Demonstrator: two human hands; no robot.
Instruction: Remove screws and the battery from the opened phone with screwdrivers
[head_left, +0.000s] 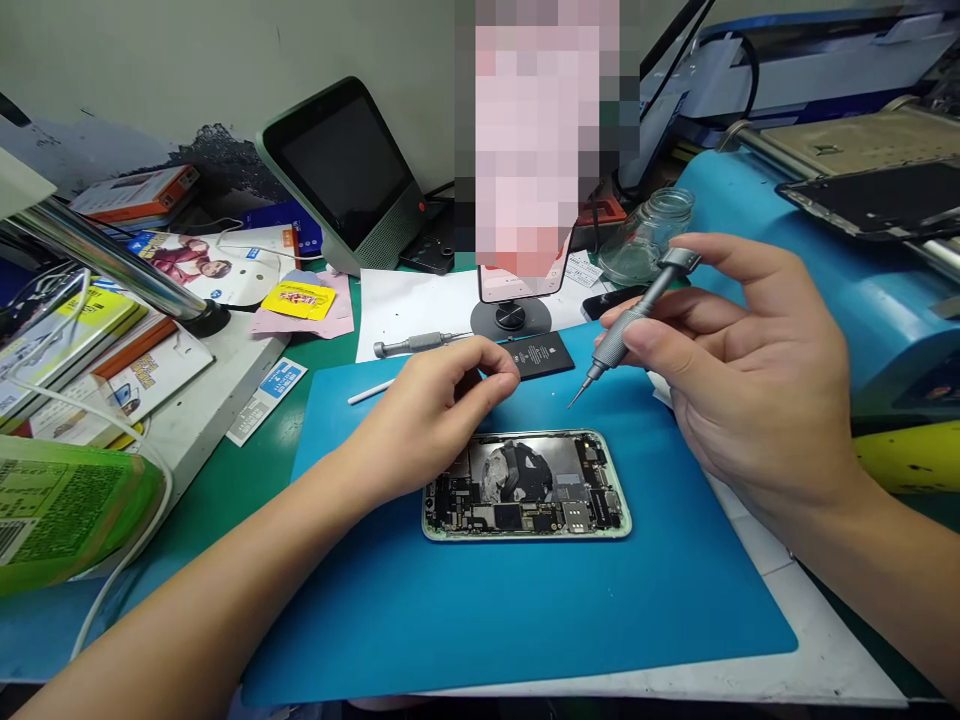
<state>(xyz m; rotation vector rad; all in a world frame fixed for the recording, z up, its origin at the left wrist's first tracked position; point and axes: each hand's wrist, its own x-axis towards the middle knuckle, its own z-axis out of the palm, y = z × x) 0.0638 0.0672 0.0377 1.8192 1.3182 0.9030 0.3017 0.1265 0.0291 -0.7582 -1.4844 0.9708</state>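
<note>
An opened phone [527,486] with its circuit boards exposed lies on a blue mat [525,610]. My right hand [750,380] is closed around a grey precision screwdriver [634,318], tip pointing down-left above the mat, just beyond the phone. My left hand [442,405] rests at the phone's upper left corner, fingers curled with thumb and forefinger pinched together; what they hold, if anything, is too small to see. A black phone battery [541,354] lies on the mat behind the hands.
A second screwdriver [416,345] and a white stick [371,392] lie at the mat's far edge. Behind stand a small screen device [345,175], a phone on a stand [514,310] and a glass jar [645,235]. Boxes and cables crowd the left; blue machine [825,250] at right.
</note>
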